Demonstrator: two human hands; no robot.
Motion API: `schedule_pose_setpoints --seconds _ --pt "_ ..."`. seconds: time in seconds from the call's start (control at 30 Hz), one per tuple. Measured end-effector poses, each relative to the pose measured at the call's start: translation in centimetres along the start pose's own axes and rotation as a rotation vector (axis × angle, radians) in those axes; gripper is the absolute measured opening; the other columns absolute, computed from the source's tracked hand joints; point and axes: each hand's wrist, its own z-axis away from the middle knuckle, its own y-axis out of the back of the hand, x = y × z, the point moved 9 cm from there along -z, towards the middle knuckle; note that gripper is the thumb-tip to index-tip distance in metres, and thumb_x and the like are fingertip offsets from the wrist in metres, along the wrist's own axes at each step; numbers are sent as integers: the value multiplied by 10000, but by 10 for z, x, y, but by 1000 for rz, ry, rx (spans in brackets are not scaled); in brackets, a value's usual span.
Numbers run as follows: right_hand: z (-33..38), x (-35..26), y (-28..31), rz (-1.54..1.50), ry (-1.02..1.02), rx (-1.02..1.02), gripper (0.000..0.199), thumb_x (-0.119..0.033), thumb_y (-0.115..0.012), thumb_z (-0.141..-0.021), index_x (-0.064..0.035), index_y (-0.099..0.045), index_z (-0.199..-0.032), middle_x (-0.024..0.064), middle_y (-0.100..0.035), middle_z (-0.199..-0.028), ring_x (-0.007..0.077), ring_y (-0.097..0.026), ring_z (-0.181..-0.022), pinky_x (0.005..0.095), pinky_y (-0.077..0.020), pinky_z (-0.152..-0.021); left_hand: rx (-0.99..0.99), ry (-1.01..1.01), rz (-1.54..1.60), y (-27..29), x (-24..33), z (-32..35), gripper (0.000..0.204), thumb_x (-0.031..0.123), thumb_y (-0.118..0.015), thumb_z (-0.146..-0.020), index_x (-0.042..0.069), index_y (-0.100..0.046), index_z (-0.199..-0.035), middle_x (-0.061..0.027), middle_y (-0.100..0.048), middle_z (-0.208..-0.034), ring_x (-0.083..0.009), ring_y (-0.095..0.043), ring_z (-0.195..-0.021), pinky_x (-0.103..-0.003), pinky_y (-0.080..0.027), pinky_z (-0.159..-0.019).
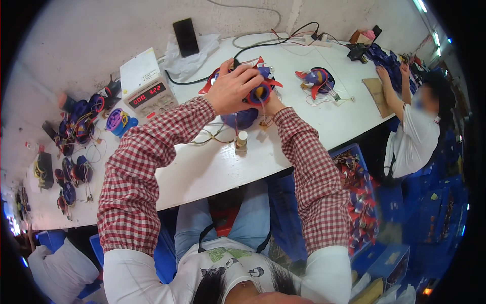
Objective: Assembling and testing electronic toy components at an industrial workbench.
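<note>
The left hand (232, 87) lies spread over the toy (246, 96) at the middle of the desk (202, 167), fingers clasping its top; the right hand (271, 104) is mostly hidden behind it, grip unclear; a tug could snag the loose wires (215, 136) or tip the small bottle (241, 143) just beside.

White table (212, 172) with toy assemblies (316, 81)

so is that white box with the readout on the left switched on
On. The white bench unit shows lit red digits on its front display, and it sits upright on the table to the left of the left hand.
</note>
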Motion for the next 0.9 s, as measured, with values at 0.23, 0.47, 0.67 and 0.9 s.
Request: schedule_pose_setpoints --seconds 0.23,0.47,0.67,0.9 --pt "19 -2 101 -39 -499 -61 379 -170 -713 -746 21 -619 -1060 84 -651 -814 154 -575 -617 232 -472 -546 344 32 -73 40 3 -33 570 351 -754 -668 177 -504 -1150 -4 -539 -1155 -201 -496 -1082 -504 -222 -1042" --pt "98 -28 250 -634 -645 716 154 -130 -646 -852 -16 -631 -953 44 -593 -731 113 -508 -535 203 -418 -478 328 -1 -187 107 16 -62 604 363 -743 -641 185 -501 -1166 -4 -558 -1101 -194 -509 -1031 -476 -226 -1030" --pt "153 -66 329 -718 -489 714 95 -86 -600 -875 -37 -594 -956 59 -625 -839 102 -515 -508 209 -434 -475 205 -185 -47 210 68 -42 664 284 -777 -686 35 -469 -1220 -151 -506 -1075 -309 -477 -995 -503 -298 -969" --pt "185 -174 233 -847 -511 438 198 -117 -570 -895 -35 -568 -1075 55 -645 -858 105 -581 -552 189 -432 -423 -655 289 109 235 51 89 588 270 -755 -595 76 -485 -1080 -114 -599 -945 -250 -557 -815 -368 -456 -781"
